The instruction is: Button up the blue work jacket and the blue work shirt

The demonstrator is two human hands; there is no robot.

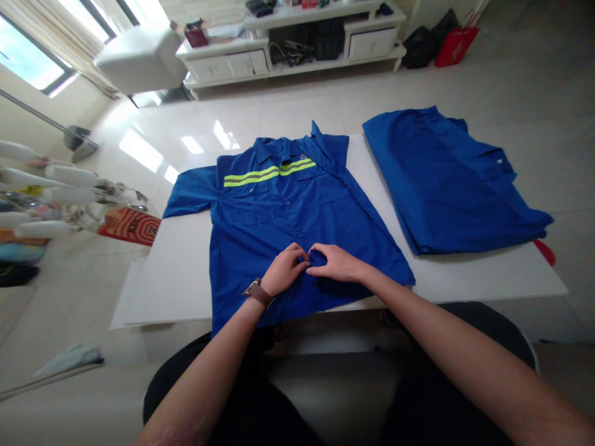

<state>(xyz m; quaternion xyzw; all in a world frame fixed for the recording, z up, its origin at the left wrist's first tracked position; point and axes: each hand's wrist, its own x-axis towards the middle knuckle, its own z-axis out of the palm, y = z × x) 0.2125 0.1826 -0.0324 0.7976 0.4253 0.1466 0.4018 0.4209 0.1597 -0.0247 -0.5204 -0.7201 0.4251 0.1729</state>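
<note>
1. Here's the blue work shirt (pixel 288 210), spread face up on the white table (pixel 465 279), collar away from the person, hem hanging just over the near edge.
2. A yellow-green reflective stripe (pixel 267 173) runs across the chest, just above the two pockets.
3. Left hand (pixel 284 269), with a brown-strapped watch (pixel 258 292) on the wrist, sits on the shirt's front placket low down, fingers curled and pinching the cloth.
4. Right hand (pixel 337 263) is right up against it, fingertips meeting the left's, also pinching the fabric at the same spot on the button line. Whether a button sits between the fingers, I can't tell; it's hidden.
5. Both forearms come in from the bottom of the view, over the person's dark-clad lap.
6. To the right on the same table, well apart from the hands, lies a second blue garment (pixel 446 179), folded in a loose stack.
7. Off the table's left edge, on the floor, a red patterned bag (pixel 130 226) lies flat.
8. Far back, a white low cabinet (pixel 288 52) stands against the wall, with a red bag (pixel 455 44) beside it.
</note>
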